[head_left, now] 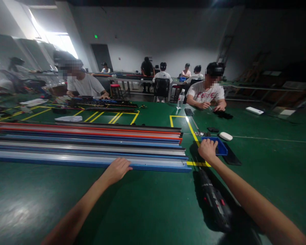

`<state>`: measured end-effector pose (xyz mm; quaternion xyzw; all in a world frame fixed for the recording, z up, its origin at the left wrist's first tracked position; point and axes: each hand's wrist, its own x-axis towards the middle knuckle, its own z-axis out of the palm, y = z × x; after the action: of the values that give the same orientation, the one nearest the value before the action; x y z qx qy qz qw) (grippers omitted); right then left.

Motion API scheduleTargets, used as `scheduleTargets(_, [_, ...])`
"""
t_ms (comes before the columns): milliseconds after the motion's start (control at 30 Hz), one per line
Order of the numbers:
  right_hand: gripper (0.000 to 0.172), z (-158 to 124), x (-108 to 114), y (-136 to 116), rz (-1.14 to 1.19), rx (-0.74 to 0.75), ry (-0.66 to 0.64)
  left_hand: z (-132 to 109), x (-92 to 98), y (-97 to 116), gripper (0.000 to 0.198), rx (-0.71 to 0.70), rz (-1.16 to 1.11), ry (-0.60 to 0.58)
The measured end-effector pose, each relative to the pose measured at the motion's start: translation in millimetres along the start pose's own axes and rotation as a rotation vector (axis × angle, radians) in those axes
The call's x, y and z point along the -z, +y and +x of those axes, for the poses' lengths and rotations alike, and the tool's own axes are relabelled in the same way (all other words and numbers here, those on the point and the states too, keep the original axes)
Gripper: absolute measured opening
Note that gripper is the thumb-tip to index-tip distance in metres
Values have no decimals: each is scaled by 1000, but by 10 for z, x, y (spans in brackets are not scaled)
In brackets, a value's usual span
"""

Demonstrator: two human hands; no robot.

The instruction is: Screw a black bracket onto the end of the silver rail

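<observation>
Left hand [117, 170] lies open, palm down, fingers stretched across the front edge of the nearest blue rail [66, 159], close to the rail's right end. No grip, just resting on it.

Right hand [207, 149] sits on the left corner of a small blue tray [220, 145], fingers curled down at its rim. Fingertips are hidden, so it cannot be told whether they pinch anything.

The blue rail is the front one of a row of long rails [91, 136] lying side by side across the green table [142, 204]: grey, blue, orange-red and black behind it, all ends roughly flush at the right. The tray is just right of those ends, on a strip of yellow tape [193, 133], and touches a black mat [232, 157] on its right.

A black drill [215, 204] lies on the table between the forearms, beside the right one.

Beyond the tray: a white oval object [225, 136], a phone [188, 111] and a water bottle [181, 98]. A person in a white shirt [206, 93] works at the far edge of the table; another person [85, 85] sits at far left behind more rails.
</observation>
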<state>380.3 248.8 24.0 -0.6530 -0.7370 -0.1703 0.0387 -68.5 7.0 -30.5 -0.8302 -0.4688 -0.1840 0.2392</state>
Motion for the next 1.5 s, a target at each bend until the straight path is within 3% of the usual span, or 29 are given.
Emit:
scheduleTargets(233, [33,2,109,-15,50,-7,36,13,-2,27,17,19,10,-32])
scheduleTargets(400, [44,-140,331,-167,89,10,100,21,11,33,21,35,-4,-62])
scheduleTargets(500, [50,-483,483,-291,130,141,82,25,17,30,24,41,-19,-83])
scheduleTargets(600, [58,-1026,604,-313,175,325,37,30,27,27,28,50,-29,-100])
scheduleTargets(733, [63,-1722,651,-103,178,232,-99,41,47,27,30,53,-45,-120])
scheduleTargets(867, [67,-2074,579,181,245,139,-207,72,39,51,31,52,-61,-132])
scheduleTargets(967, [72,-2122,546,284,362,75,-234,112,2,78,29,39,-72,-132])
scheduleTargets(1133, [56,-2055,583,265,515,-5,-342,174,-37,102,28,-3,-70,-118])
scheduleTargets(1267, [55,-2018,546,296,572,-19,-354,209,2,117,27,1,-61,-125])
scheduleTargets(1500, [69,-1850,267,725,622,-32,-429,236,42,139,24,20,-53,-149])
